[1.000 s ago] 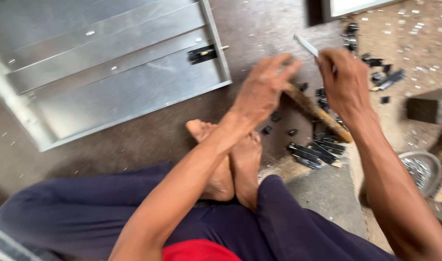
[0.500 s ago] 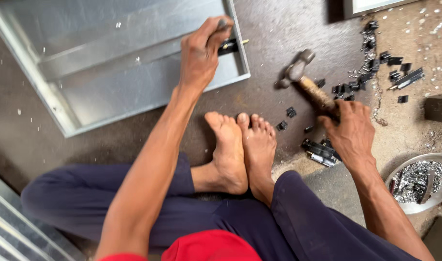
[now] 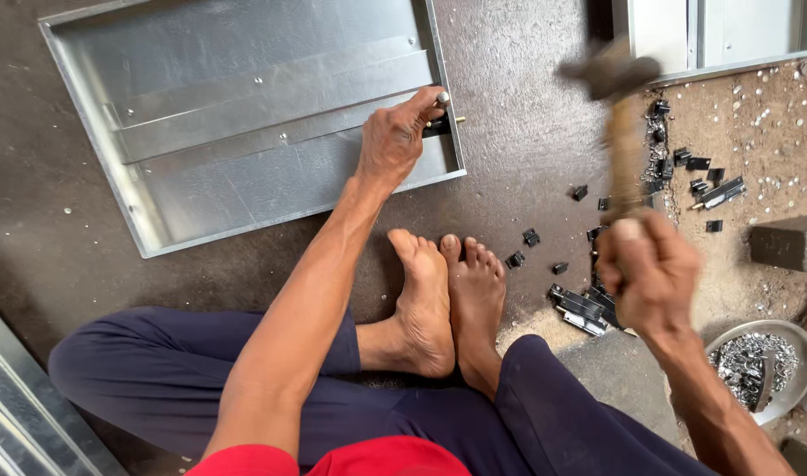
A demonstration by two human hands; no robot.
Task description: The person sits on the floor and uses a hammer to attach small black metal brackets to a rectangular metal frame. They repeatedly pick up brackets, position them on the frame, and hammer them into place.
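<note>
— Looking down from the head camera, what do you have?

— I see my left hand (image 3: 393, 141) resting on the right rim of the shallow sheet-metal tray (image 3: 200, 203), fingers pinched around a small black fitting (image 3: 438, 123) with a brass-coloured pin poking out past the rim. I judge the grip is there to keep the fitting square against the tray's wall.

— And the other hand?

— My right hand (image 3: 646, 273) is clenched around the wooden handle of a hammer (image 3: 622, 132), well to the right of the tray. The head is raised and blurred, so I can't tell its exact shape; held high like that, it looks poised above the fitting's side of the tray.

— What lies about?

— Below the tray's lower edge, bare feet (image 3: 447, 300) are tucked together, legs in dark blue trousers. To the right of the tray, small black metal clips (image 3: 588, 304) are scattered, probably kept within arm's reach. Farther right sit a round dish of silvery screws (image 3: 760, 361) and a dark block (image 3: 787, 242).

— The surface?

— Under the tray there's a dark, worn mat; right of it, sandy ground flecked with pale chips. Another metal panel (image 3: 729, 35) lies beyond the tray's upper right corner.
</note>
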